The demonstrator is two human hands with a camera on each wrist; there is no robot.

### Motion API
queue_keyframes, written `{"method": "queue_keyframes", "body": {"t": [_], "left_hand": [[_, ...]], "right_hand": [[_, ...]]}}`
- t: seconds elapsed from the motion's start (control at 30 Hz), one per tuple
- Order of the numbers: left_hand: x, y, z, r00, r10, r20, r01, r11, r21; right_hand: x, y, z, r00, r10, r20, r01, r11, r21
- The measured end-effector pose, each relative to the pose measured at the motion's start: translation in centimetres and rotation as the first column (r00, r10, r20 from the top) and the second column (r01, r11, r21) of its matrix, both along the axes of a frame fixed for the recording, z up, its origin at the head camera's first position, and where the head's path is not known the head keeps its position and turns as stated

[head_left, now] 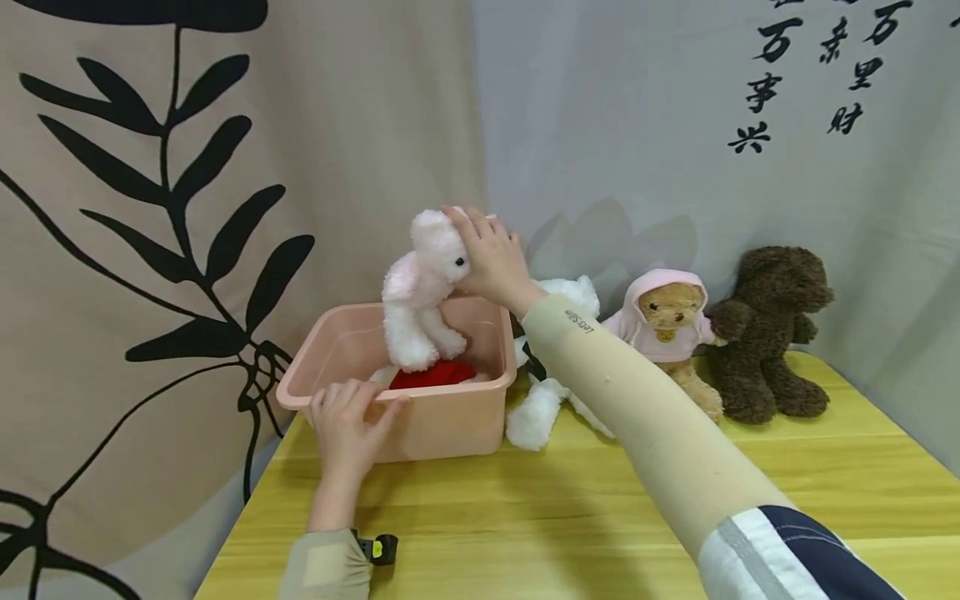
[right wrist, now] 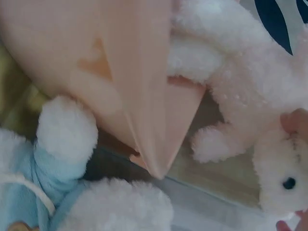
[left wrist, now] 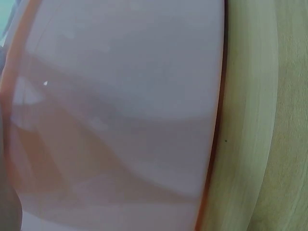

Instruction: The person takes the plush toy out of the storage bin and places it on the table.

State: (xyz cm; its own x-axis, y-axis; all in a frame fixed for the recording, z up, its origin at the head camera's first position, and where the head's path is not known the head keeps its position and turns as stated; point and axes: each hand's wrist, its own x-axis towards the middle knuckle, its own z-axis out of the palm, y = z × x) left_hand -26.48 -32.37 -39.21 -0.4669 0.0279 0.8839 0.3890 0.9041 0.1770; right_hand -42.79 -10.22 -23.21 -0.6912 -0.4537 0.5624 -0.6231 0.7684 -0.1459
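A pale pink-white plush animal [head_left: 423,292] with dark eyes stands upright over a pink plastic bin [head_left: 450,417]. My right hand [head_left: 491,254] grips its head from the right side. In the right wrist view the plush toy [right wrist: 250,91] hangs at the bin's edge, its head by my fingertips [right wrist: 296,122]. My left hand [head_left: 348,425] holds the bin's near rim, fingers over the edge and thumb along the front. Inside the bin lies something red [head_left: 431,375] with white fluff around it. The bin's wall [left wrist: 134,96] fills most of the left wrist view.
Right of the bin sits a white plush toy [head_left: 536,417] in light blue clothing [right wrist: 60,166], partly behind my right arm. Beyond it are a tan teddy bear [head_left: 671,312] in a pink hoodie and a dark brown one [head_left: 772,333]. Curtains stand behind the wooden table [head_left: 480,517].
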Motion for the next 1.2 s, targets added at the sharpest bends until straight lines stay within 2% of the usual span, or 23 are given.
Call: {"method": "queue_keyframes", "body": {"t": [0.17, 0.37, 0.7, 0.83, 1.03, 1.1, 1.2], "left_hand": [[-0.4, 0.0, -0.2, 1.0, 0.0, -0.006, 0.0, 1.0, 0.002], [-0.5, -0.2, 0.0, 1.0, -0.006, -0.024, 0.007, 1.0, 0.005], [-0.3, -0.1, -0.2, 1.0, -0.021, 0.001, 0.021, 1.0, 0.009], [-0.1, 0.0, -0.3, 0.999, -0.021, 0.03, 0.021, 1.0, 0.002], [-0.1, 0.1, -0.5, 0.999, -0.021, 0.034, 0.021, 1.0, 0.007], [-0.2, 0.1, -0.5, 0.999, -0.02, 0.025, 0.02, 1.0, 0.005], [-0.4, -0.1, -0.3, 1.0, -0.016, 0.004, 0.016, 1.0, 0.003]], "right_hand": [[-0.2, 1.2, 1.5, 0.996, 0.025, -0.086, -0.025, 1.0, 0.006], [0.6, 2.7, 4.6, 0.992, 0.047, -0.12, -0.044, 0.999, 0.026], [2.3, 6.7, 8.1, 0.986, 0.057, -0.157, -0.07, 0.994, -0.079], [2.9, 8.6, 8.8, 0.966, 0.103, -0.237, -0.136, 0.982, -0.127], [4.3, 12.1, 10.1, 0.908, 0.182, -0.377, -0.256, 0.954, -0.156], [5.1, 13.5, 10.6, 0.9, 0.188, -0.393, -0.271, 0.948, -0.166], [6.4, 15.4, 11.2, 0.906, 0.181, -0.382, -0.261, 0.951, -0.168]]}}
